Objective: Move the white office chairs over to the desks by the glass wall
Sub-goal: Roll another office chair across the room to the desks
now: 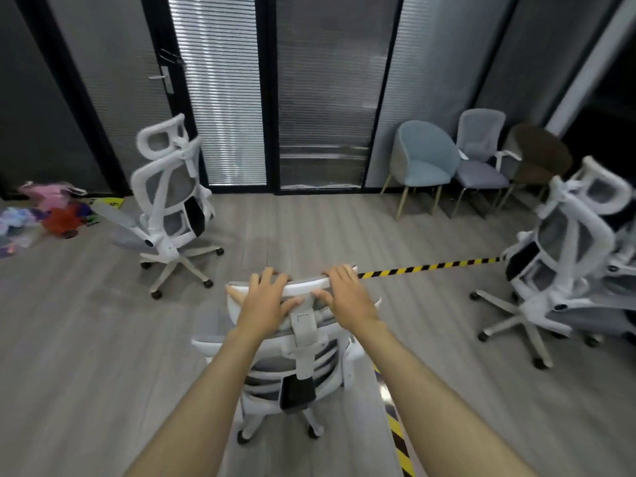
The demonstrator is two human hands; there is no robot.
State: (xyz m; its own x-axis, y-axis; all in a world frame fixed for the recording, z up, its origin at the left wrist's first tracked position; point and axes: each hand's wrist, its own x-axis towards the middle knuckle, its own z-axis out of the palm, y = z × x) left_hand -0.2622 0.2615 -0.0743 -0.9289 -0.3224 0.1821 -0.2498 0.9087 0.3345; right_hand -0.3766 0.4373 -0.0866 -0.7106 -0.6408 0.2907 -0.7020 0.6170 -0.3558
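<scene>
Far left, on the wood floor (86, 339): a heap of coloured bags and toys (44, 215) against the dark wall, blurred, contents not readable.

Next right: white office chair one (172, 208), mesh back, headrest up, standing on its five-star base just in front of the glass wall (327, 98) with lowered blinds. A door handle (163, 77) shows on the black-framed door behind it.

Centre, directly below me: white office chair two (296, 359), seen from behind, casters on the floor. My left hand (265, 301) lies over the left part of its headrest (306, 287), fingers curled over the top edge, thumb pressed on the rear face. My right hand (347, 297) grips the right part the same way, fingers wrapped over the rim. The hands are apart, with the headrest post between them. Both forearms extended.

Yellow-black hazard tape (430, 266) runs across the floor from behind the headrest toward the right; another strip passes by the chair base on my right side.

Right, along the wall: light blue tub chair (423, 160), grey armchair (481, 149), brown tub chair (540, 156), side by side.

Far right: white office chair three (571, 249), back toward me, with another chair just behind it, partly cut off by the frame edge.
</scene>
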